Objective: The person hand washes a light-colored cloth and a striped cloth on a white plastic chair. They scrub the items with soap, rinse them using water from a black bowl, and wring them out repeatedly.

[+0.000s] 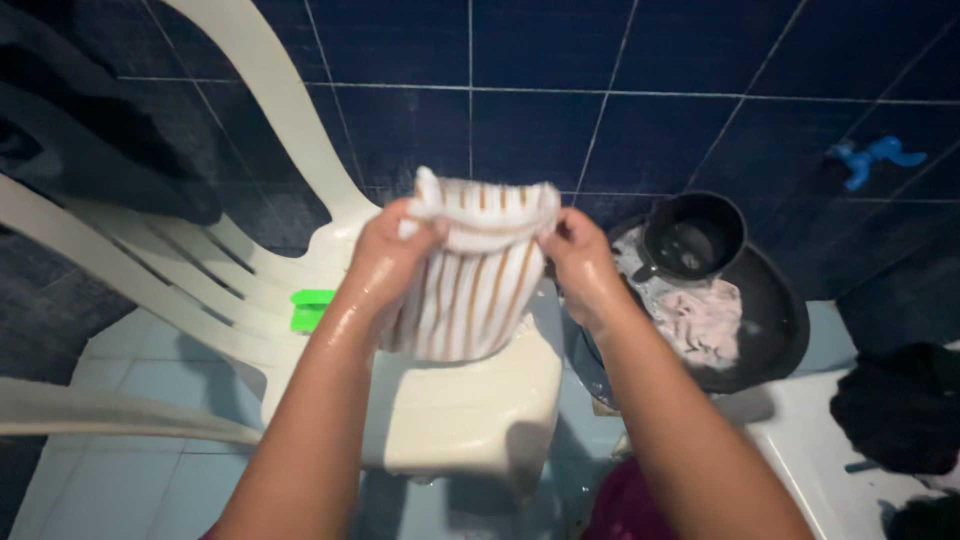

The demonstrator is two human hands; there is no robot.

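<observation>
A white cloth with thin brown stripes hangs in the air above the seat of a cream plastic chair. My left hand grips its top left edge and my right hand grips its top right edge, so the cloth is stretched between them. Both hands and forearms look wet. The lower end of the cloth dangles just over the chair seat.
A black basin with wet pale laundry and a small black scoop stands on the floor at the right. A green brush lies by the chair. Dark clothes lie at the right. Blue tiled wall behind, blue tap.
</observation>
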